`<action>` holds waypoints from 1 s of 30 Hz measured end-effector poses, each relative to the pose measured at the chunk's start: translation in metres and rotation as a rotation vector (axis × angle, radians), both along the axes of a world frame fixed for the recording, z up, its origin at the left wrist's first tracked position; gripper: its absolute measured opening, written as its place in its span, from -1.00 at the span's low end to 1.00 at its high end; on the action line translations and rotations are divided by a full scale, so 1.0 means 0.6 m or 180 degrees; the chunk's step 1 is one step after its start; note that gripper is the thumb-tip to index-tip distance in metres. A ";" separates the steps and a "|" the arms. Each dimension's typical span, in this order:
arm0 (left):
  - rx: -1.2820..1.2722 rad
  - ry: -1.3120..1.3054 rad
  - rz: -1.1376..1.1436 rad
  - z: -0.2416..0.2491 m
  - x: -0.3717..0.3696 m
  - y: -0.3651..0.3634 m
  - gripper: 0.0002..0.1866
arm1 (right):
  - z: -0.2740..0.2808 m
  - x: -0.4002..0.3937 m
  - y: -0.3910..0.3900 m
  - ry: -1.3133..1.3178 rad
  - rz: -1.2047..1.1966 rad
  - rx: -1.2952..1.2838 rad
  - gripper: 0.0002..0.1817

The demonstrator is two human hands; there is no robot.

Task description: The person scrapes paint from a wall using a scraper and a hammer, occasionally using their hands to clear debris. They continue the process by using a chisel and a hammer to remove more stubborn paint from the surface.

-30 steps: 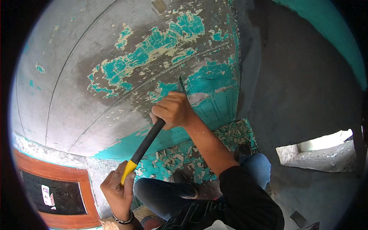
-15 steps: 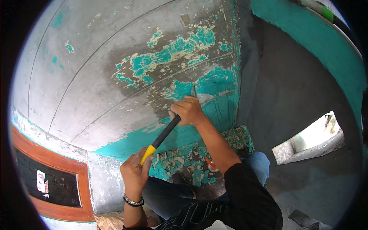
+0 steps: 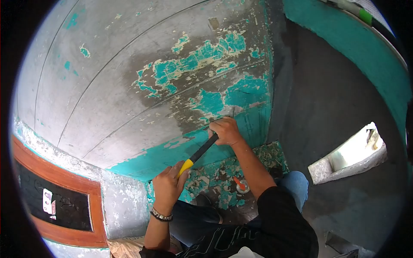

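A long-handled scraper (image 3: 202, 150) with a black and yellow handle slants across the middle of the view. My left hand (image 3: 168, 184), with a bracelet at its wrist, is wrapped round the yellow lower end. Higher up, my right hand (image 3: 225, 130) grips the black part close to the blade. Only a thin bit of the blade shows above the right knuckles, against the wall (image 3: 129, 112). Peeling turquoise paint (image 3: 211, 101) lies just above that hand, with bare grey and damp brown patches around it.
Paint flakes (image 3: 219, 182) litter the floor by my feet. Among them lies an orange-handled object (image 3: 241, 185). A wooden-framed dark panel (image 3: 56, 202) stands at left. At right, a dark grey wall (image 3: 335, 86) has a bright opening (image 3: 350, 155). A brown paper bag (image 3: 127, 247) sits bottom left.
Both hands and the scraper have moved down and right along the wall. The blade has come down from the upper turquoise patch. The view has shifted slightly.
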State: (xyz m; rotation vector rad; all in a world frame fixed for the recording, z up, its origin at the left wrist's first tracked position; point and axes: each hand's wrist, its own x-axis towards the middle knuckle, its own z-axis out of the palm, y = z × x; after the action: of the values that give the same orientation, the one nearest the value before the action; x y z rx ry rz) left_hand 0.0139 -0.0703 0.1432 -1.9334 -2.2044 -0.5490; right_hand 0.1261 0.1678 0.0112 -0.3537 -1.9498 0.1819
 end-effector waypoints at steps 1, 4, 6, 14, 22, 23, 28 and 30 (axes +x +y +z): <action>0.0018 -0.0008 -0.0030 0.003 0.006 -0.007 -0.73 | 0.012 0.004 -0.002 -0.0026 -0.0035 0.0006 -0.77; 0.0514 -0.0414 -0.0008 0.011 -0.001 -0.029 -0.76 | 0.072 -0.014 -0.013 0.0346 0.0161 0.0234 -0.81; 0.0411 -0.0611 0.0163 -0.005 -0.026 -0.040 -0.77 | 0.090 -0.040 -0.029 0.0377 -0.0005 0.0274 -0.81; 0.0468 -0.1033 0.0258 -0.069 -0.042 -0.039 -0.78 | -0.037 -0.030 -0.136 0.2091 -0.1025 -0.1564 -0.47; -0.0040 -0.1180 -0.0029 -0.126 -0.032 -0.023 -0.77 | 0.016 -0.030 -0.113 0.2376 0.1344 -0.5122 -0.60; -0.0227 -0.1350 0.0017 -0.131 -0.029 -0.023 -0.79 | 0.011 -0.028 -0.103 0.2367 0.1345 -0.5130 -0.65; -0.0290 -0.1588 -0.0065 -0.125 -0.023 -0.033 -0.78 | 0.023 -0.033 -0.098 0.2557 0.1278 -0.5252 -0.65; -0.0192 -0.1550 -0.0127 -0.119 -0.025 -0.028 -0.77 | 0.019 -0.039 -0.092 0.2484 0.1433 -0.5160 -0.64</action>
State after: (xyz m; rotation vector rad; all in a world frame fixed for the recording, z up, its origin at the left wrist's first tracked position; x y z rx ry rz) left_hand -0.0013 -0.0872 0.0717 -2.0472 -2.4806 -1.0699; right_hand 0.1027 0.1128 0.0227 -0.6934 -0.6945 1.8912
